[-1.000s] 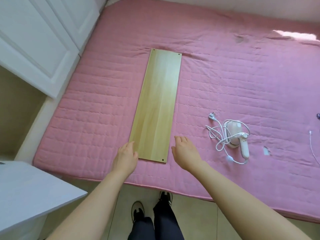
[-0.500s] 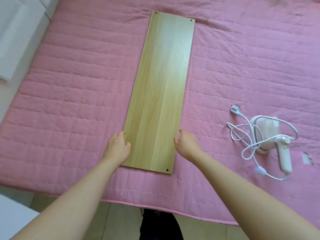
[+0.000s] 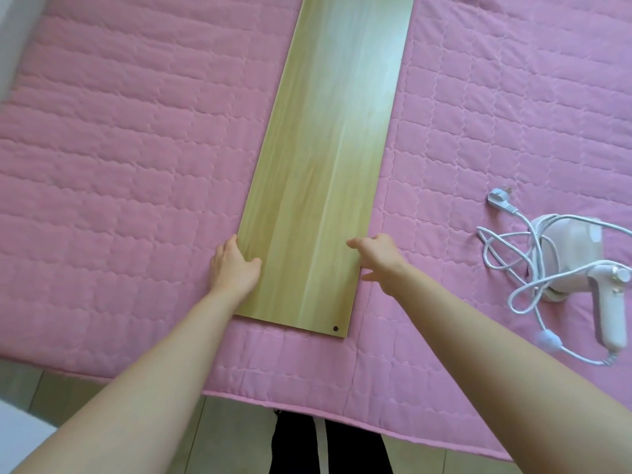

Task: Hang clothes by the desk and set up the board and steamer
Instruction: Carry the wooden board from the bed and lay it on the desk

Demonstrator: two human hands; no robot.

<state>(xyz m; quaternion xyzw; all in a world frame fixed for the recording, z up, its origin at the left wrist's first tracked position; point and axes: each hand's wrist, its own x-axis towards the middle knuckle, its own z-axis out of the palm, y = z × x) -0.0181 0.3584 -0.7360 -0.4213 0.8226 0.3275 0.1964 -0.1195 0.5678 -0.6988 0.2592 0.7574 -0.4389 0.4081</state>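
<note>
A pink quilted bed cover [image 3: 119, 165] fills nearly the whole view, its near edge running just above a strip of tiled floor [image 3: 222, 439]. Lying flat on it, lengthwise away from the person, is the long pale wooden board [image 3: 325, 148], its far end cut off by the top of the view and its near end stopping short of the bed's edge, with a small dark hole [image 3: 335, 328] in the near right corner. Both bare forearms reach in from below. The left hand [image 3: 232, 266] grips the board's left edge close to the near end, thumb lying on the top face and fingers down along the side. The right hand [image 3: 378, 260] is at the right edge opposite, thumb stretched across the top face; its fingers are out of sight, so how firmly it holds I cannot tell. Well apart to the right, the white handheld steamer [image 3: 581, 265] lies on its side on the cover, its white cord [image 3: 506, 265] tangled loosely around it and the plug [image 3: 500, 200] resting just beyond. Nothing lies between the board and the steamer but the quilting.
</note>
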